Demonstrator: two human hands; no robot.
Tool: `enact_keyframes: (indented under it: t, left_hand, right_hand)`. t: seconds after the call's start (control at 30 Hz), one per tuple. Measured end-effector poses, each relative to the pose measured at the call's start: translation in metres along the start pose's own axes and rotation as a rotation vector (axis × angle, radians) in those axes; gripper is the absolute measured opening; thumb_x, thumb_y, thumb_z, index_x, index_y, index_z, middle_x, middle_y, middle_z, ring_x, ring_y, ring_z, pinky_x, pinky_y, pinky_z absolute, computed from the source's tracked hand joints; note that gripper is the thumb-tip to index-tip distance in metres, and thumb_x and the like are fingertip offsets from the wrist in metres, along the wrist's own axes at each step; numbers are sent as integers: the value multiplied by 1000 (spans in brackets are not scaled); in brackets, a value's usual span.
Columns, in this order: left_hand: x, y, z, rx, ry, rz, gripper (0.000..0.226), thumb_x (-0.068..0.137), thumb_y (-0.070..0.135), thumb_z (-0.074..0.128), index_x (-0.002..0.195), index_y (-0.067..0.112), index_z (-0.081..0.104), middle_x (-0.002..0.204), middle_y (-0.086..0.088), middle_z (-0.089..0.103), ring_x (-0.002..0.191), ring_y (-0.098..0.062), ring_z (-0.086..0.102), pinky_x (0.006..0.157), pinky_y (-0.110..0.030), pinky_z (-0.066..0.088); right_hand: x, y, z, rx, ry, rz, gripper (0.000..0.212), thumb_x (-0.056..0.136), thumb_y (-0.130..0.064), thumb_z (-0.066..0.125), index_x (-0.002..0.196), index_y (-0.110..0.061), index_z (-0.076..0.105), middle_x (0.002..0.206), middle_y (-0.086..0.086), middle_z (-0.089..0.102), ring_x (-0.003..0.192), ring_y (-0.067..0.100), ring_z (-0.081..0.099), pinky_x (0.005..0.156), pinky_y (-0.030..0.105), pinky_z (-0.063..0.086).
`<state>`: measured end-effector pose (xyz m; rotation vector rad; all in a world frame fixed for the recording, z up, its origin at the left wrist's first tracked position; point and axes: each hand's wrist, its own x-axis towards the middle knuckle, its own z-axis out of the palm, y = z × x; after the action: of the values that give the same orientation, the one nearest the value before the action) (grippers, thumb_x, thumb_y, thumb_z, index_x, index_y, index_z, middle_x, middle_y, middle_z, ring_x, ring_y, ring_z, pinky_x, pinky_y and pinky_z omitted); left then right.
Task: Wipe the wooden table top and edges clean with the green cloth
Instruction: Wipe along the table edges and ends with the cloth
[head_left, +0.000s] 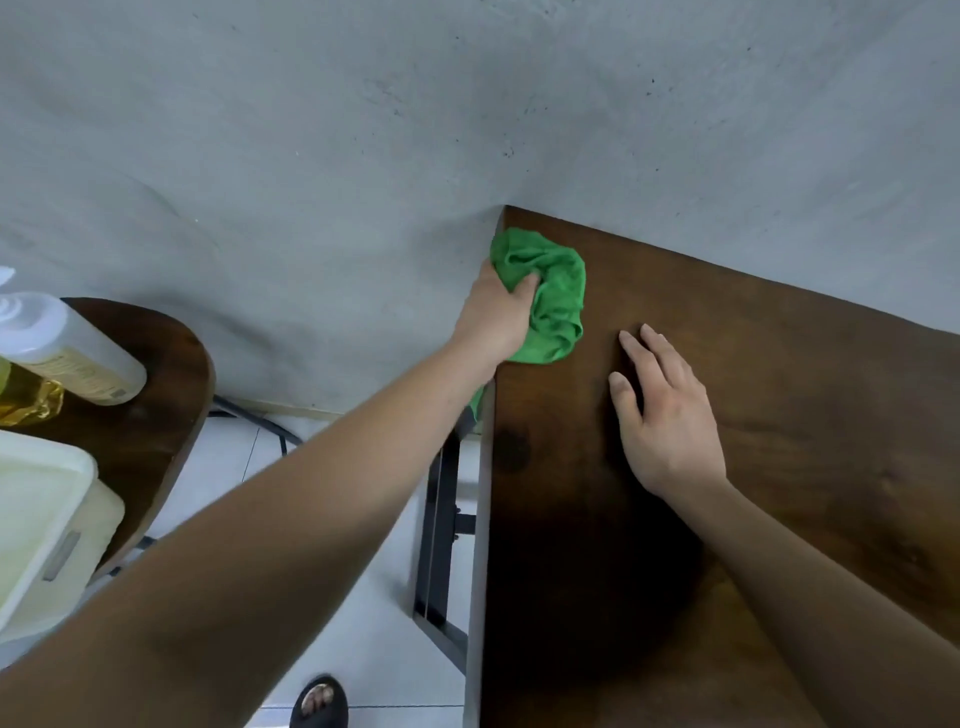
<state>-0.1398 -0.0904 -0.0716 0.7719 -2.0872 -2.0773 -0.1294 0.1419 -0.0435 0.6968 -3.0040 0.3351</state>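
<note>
The bunched bright green cloth (550, 296) sits on the dark brown wooden bench (753, 415) right at its far left corner, close against the grey plaster wall (363, 130), with a tail of fabric hanging down past the left edge. The risk I see from here is that loose tail: if the wipe runs along the edge, the dangling part could snag on the black metal frame (441, 519) under the bench, or the wad could slide off the corner altogether, since so much of it already overhangs. Pressing hard that close to the wall might also scrape the knuckles. The left hand (493, 317) has its grip closed tight around the cloth, thumb dug into the folds on top and fingers wrapped down over the edge side, where I cannot see them. The right hand (665, 415) holds nothing; it lies flat and spread on the bench just beside the cloth, apparently bracing. Well off to the left, a rounded dark wooden side table (171, 364) carries a translucent plastic bottle (72, 348).
</note>
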Motion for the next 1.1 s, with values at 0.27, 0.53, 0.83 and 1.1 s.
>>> enact_keyframes:
  t: [0.27, 0.53, 0.83, 1.1]
  left_hand:
    - [-3, 11, -4, 28, -8, 1, 56, 116, 41, 48, 166, 18, 39, 150, -1, 61, 128, -16, 59, 98, -22, 40]
    - [-146, -40, -5, -9, -12, 64, 51, 115, 37, 52, 164, 30, 42, 135, 16, 60, 117, -5, 57, 100, -21, 40]
    - [-286, -73, -4, -64, -9, 15, 28, 116, 32, 52, 138, 48, 45, 115, 29, 63, 88, 26, 63, 70, 4, 43]
    - [-398, -119, 0, -66, 42, -69, 35, 113, 46, 54, 142, 63, 43, 107, 42, 71, 99, 20, 67, 78, -1, 49]
  right_hand:
    - [-2, 0, -1, 30, 10, -2, 56, 116, -50, 38, 167, -29, 40, 177, -5, 30, 164, 18, 22, 134, 45, 21]
    - [-13, -8, -5, -66, 81, -29, 58, 116, -45, 38, 168, -20, 38, 178, 12, 27, 163, 35, 23, 132, 53, 23]
    - [-81, -32, -9, -24, 0, -84, 59, 116, -50, 36, 167, -22, 42, 177, 13, 29, 162, 36, 25, 129, 53, 25]
    - [-115, -31, -2, -25, 28, -62, 66, 113, -58, 25, 167, -24, 42, 175, 13, 33, 163, 33, 27, 131, 54, 23]
